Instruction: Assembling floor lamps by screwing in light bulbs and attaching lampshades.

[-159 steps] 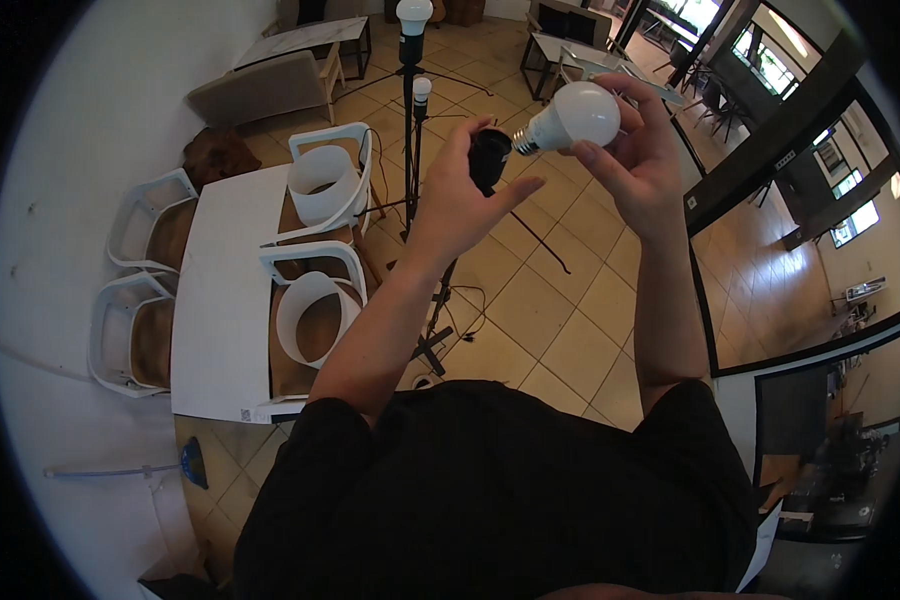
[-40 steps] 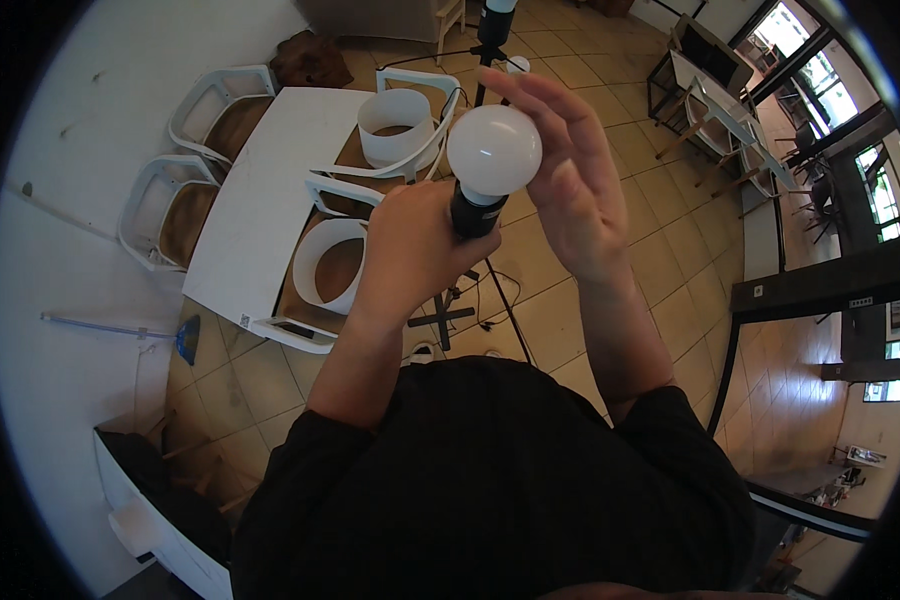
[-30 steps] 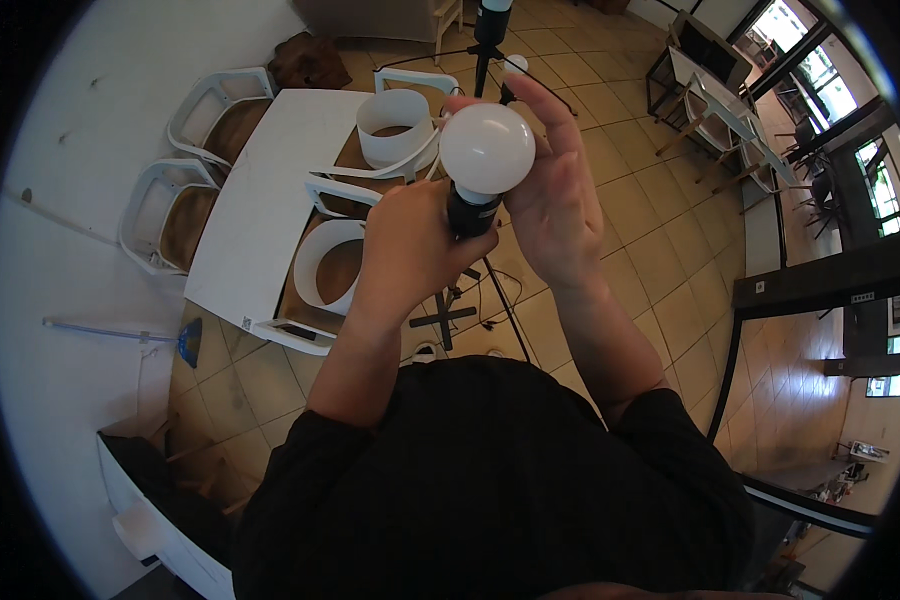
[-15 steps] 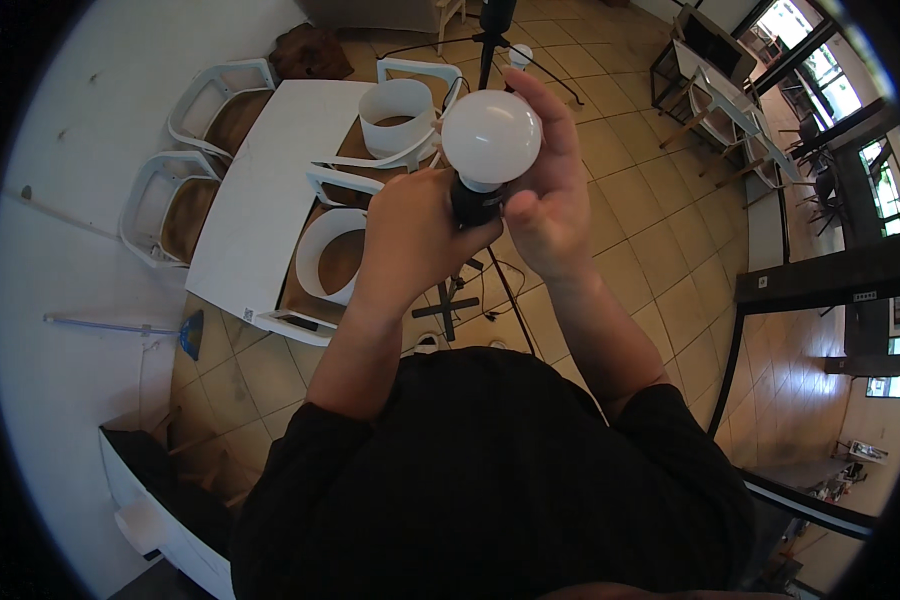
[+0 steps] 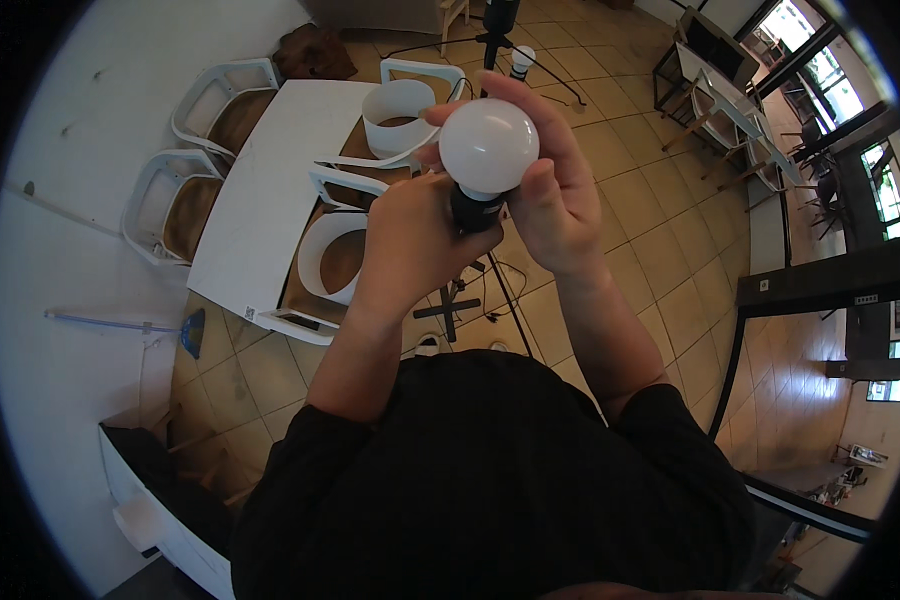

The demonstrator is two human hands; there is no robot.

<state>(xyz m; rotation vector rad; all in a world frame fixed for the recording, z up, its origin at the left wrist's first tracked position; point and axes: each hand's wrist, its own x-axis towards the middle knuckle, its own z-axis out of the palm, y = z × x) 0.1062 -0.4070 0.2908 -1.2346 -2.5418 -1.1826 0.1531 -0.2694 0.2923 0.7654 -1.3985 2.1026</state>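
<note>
A round white light bulb (image 5: 488,145) sits upright in a black lamp socket (image 5: 475,212) in front of my chest. My left hand (image 5: 410,238) is closed around the socket from the left, its fingers partly hidden behind it. From the right, my right hand (image 5: 566,215) curves round the bulb. Its fingers reach over the bulb's far side and the thumb lies against the near right side. Beyond my hands, a second white bulb (image 5: 524,56) stands in a dark socket by a black stand (image 5: 493,40) with thin spread legs.
At the left is a white table (image 5: 260,180) with white chairs (image 5: 175,205) round it. Two white drum-shaped rings (image 5: 315,262) rest at the chairs on its right side. A cable (image 5: 510,285) lies on the tiled floor. Further right stand a desk and chairs (image 5: 715,105).
My right hand has turned around the bulb; its thumb has moved up from the bulb's base to its side, and the fingertips have shifted left over the far side. The left hand keeps its hold.
</note>
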